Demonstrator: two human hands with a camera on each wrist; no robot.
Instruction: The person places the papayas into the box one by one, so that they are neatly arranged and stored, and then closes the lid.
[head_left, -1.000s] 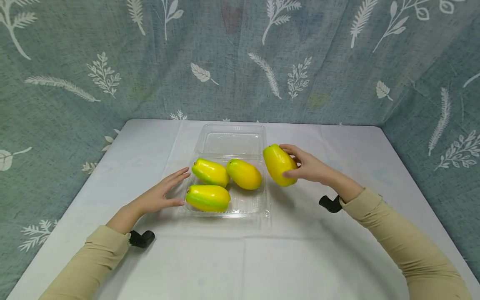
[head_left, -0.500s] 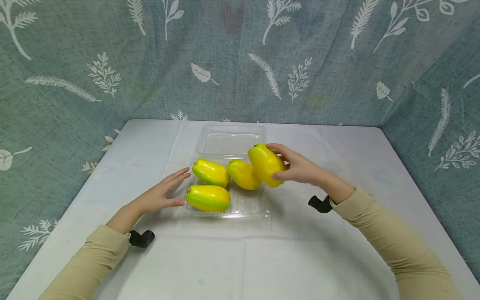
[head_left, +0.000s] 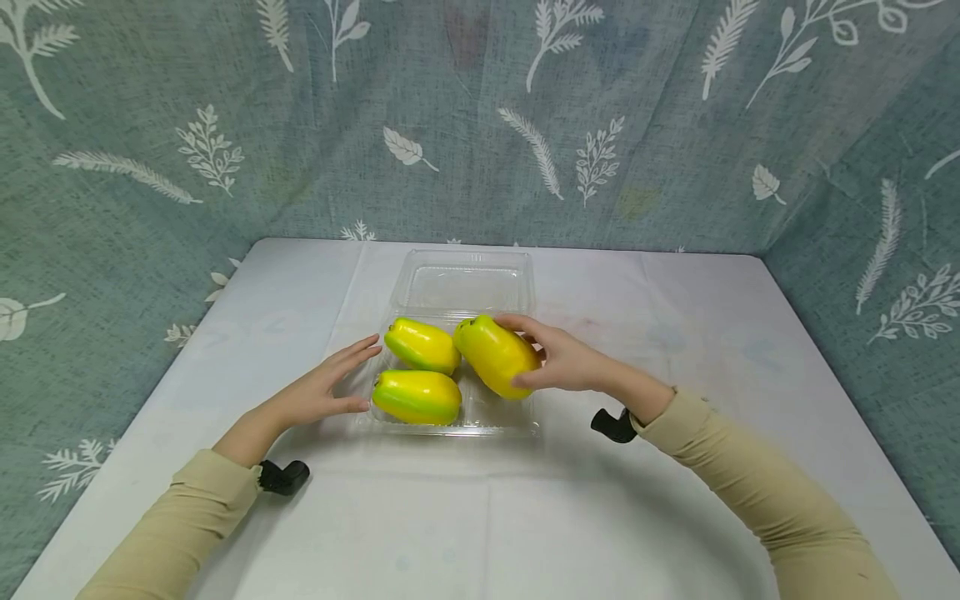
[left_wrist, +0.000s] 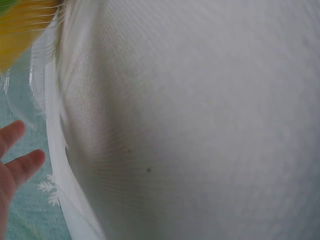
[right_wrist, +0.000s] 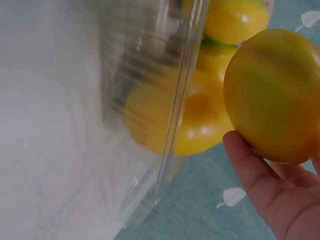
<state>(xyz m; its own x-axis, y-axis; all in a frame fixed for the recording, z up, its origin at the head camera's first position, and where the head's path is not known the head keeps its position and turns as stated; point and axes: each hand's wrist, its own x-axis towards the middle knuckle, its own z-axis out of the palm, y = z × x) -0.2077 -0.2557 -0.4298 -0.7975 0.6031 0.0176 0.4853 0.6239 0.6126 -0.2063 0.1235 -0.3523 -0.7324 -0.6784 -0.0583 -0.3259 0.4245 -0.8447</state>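
My right hand (head_left: 562, 358) grips a yellow-green papaya (head_left: 498, 358) by its right side, tilted, above the right part of a clear plastic clamshell box (head_left: 498, 423). In the right wrist view the held papaya (right_wrist: 275, 95) is raised above the box's rim, and another papaya (right_wrist: 202, 112) lies low behind the clear wall. The held one mostly hides that papaya in the head view. Two more papayas, an upper one (head_left: 422, 345) and a lower one (head_left: 417, 397), lie in the box's left half. My left hand (head_left: 318, 396) is beside the box's left edge, fingers spread, holding nothing.
The box's lid (head_left: 462, 283) lies folded back on the far side. A white cloth (head_left: 480, 525) covers the table, and a green leaf-patterned curtain (head_left: 465, 125) stands behind it. A black wrist mount (head_left: 283, 478) sits on the left wrist.
My right hand has carried the held papaya leftward, from beside the box to over the papaya in its right part. My left hand has stayed in place.
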